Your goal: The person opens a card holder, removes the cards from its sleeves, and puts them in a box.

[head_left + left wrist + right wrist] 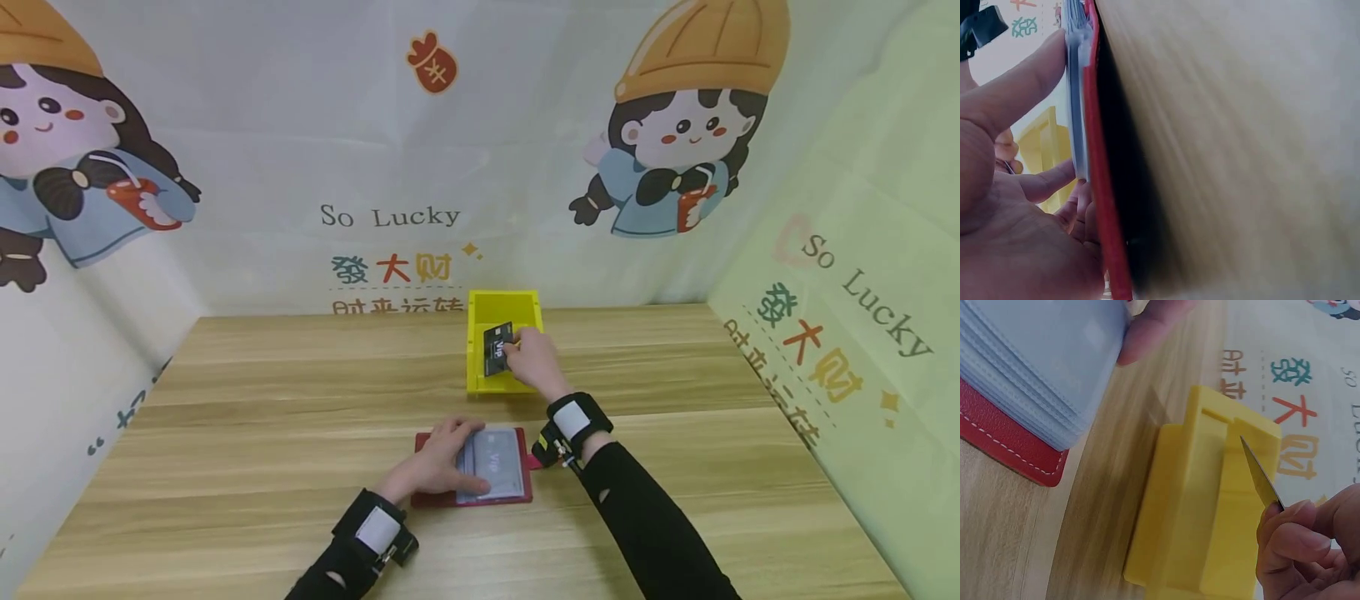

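Observation:
Over the yellow box, my right hand pinches a black card marked with "VIP" lettering. The right wrist view shows the card nearly edge-on, held between thumb and fingers above the box. My left hand rests on an opened red card holder lying on the table. Its thumb and fingers press on the clear plastic sleeves, which form a stack of several. In the left wrist view the fairly straight thumb touches the sleeves' edge. Part of the holder's left side is hidden under the hand.
The wooden table carries the box near its back edge, with the holder in front of it. A printed white cloth stands behind the table and along its sides. A pink-red tab sticks out from the holder's right side.

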Action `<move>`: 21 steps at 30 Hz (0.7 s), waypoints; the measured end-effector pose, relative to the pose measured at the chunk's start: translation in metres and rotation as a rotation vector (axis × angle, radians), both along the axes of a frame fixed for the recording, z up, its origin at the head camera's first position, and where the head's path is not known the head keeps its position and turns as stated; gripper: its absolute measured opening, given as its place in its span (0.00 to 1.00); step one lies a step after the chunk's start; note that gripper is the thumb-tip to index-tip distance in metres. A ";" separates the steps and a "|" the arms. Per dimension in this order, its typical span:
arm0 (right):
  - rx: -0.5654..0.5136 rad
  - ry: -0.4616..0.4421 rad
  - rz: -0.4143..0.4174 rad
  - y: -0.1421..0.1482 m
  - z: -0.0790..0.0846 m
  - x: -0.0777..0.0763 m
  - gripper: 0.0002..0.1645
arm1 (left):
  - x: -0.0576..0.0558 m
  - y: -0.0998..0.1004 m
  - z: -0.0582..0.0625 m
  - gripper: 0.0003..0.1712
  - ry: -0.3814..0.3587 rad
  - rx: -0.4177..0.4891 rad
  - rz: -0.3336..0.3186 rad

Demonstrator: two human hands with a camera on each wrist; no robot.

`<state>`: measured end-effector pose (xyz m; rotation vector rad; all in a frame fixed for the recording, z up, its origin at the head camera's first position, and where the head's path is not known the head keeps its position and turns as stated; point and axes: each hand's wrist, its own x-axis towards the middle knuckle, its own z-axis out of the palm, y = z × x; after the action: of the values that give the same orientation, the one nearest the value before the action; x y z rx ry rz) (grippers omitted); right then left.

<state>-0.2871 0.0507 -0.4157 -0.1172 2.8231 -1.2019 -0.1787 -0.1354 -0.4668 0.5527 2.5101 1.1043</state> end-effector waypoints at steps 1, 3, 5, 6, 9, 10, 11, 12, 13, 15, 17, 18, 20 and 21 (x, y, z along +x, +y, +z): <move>0.027 0.011 -0.002 -0.002 -0.001 -0.002 0.17 | 0.000 0.000 -0.001 0.49 0.005 -0.005 0.000; 0.079 0.036 0.005 -0.007 -0.003 -0.005 0.16 | 0.000 0.000 -0.002 0.49 0.014 -0.012 -0.005; 0.123 0.056 0.020 -0.012 -0.005 -0.009 0.15 | -0.001 0.000 -0.003 0.49 0.016 -0.016 -0.009; 0.140 0.057 0.027 -0.014 -0.007 -0.011 0.15 | -0.001 0.000 -0.004 0.48 0.017 -0.017 -0.010; 0.188 0.049 0.038 -0.020 -0.010 -0.016 0.14 | -0.001 -0.001 -0.003 0.48 0.022 -0.014 -0.018; 0.204 0.041 0.037 -0.022 -0.010 -0.017 0.13 | -0.001 -0.001 -0.003 0.48 0.024 -0.015 -0.021; 0.224 0.037 0.035 -0.024 -0.011 -0.018 0.13 | -0.001 -0.001 -0.002 0.48 0.026 -0.016 -0.023; 0.238 0.029 0.033 -0.026 -0.012 -0.020 0.13 | -0.001 -0.001 -0.002 0.48 0.029 -0.018 -0.024; 0.254 0.022 0.034 -0.027 -0.013 -0.021 0.13 | 0.000 0.000 -0.002 0.48 0.032 -0.020 -0.025; 0.281 0.011 0.041 -0.030 -0.015 -0.024 0.13 | 0.000 0.000 -0.003 0.48 0.030 -0.026 -0.020; 0.300 0.005 0.053 -0.032 -0.018 -0.026 0.12 | 0.000 0.000 -0.003 0.48 0.023 -0.028 -0.015; 0.303 -0.003 0.057 -0.033 -0.019 -0.027 0.12 | 0.000 0.000 -0.003 0.48 0.021 -0.028 -0.013; 0.300 -0.022 0.054 -0.034 -0.020 -0.029 0.11 | 0.001 0.000 -0.002 0.47 0.015 -0.028 -0.012; 0.299 -0.031 0.051 -0.035 -0.021 -0.029 0.11 | 0.001 0.000 -0.002 0.47 0.016 -0.028 -0.014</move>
<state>-0.3165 0.0158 -0.4364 -0.1502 2.9117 -0.7532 -0.1781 -0.1357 -0.4689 0.5722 2.5276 1.0620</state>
